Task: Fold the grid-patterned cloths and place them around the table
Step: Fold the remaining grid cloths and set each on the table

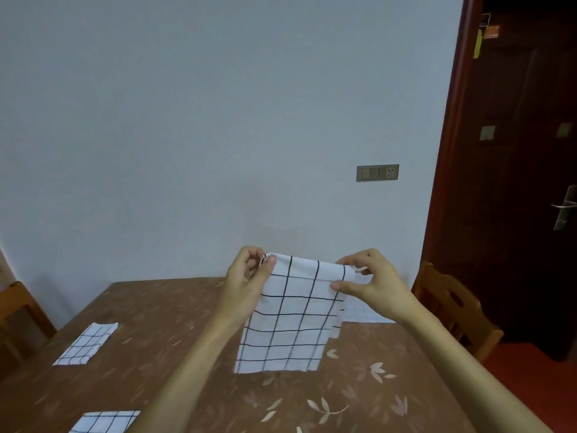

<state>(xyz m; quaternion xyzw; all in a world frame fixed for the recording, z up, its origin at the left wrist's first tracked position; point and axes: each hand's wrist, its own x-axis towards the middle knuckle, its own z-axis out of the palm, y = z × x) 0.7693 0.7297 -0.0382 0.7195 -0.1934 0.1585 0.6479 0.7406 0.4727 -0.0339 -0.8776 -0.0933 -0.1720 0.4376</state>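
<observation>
While left hand (pixel 246 276), right hand (pixel 371 282) pinch one cloth (pixel 290 314), three cloths (pixel 86 343) (pixel 104 421) (pixel 362 315) on table (pixel 175 307).

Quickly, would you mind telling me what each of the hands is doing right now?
Left hand: pinches the top left corner of the grid cloth.
Right hand: pinches the cloth's top right corner.

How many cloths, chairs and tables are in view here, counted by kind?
Cloths: 4 (held cloth, folded cloth at left, cloth at near edge, flat cloth at far right)
Chairs: 2 (left chair, right chair)
Tables: 1 (table)
Total: 7
</observation>
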